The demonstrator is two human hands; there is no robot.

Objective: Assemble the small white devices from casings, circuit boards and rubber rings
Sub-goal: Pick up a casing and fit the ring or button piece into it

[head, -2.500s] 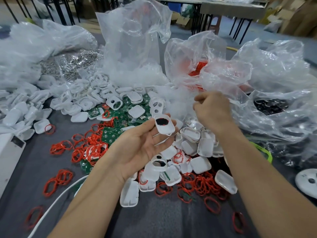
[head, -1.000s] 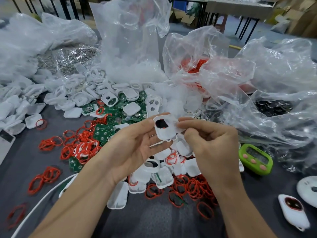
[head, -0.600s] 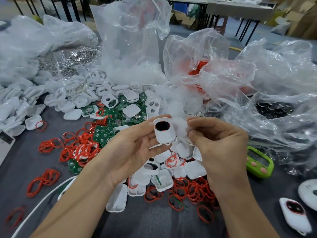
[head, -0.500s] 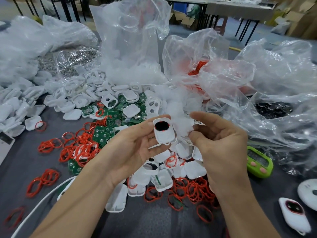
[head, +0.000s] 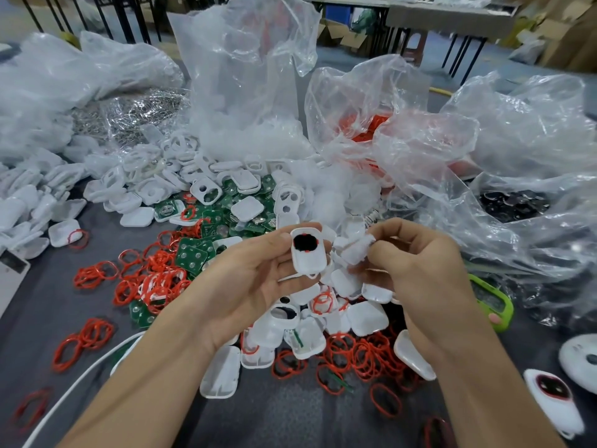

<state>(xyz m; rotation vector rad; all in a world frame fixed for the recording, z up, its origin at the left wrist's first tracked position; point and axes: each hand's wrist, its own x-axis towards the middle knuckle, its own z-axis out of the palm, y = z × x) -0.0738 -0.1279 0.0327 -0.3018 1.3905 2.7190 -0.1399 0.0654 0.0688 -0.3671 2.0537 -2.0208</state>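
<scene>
My left fingers (head: 274, 241) gripped the white rounded plastic casing (head: 308, 264); right fingers (head: 386, 250) pinched a small white piece (head: 355, 252); a shallow pinch risked dropping it.

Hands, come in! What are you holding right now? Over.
Left hand grips small white plastic casing with black window. Right hand pinches small whitish piece, too blurred to name. Nothing between them. Over.

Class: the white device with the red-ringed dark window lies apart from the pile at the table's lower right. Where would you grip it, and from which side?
Pinch the white device across its two long edges, coming from above. It lies flat, window up, on bare table, so both sides look free; the right hand is nearer.
</scene>
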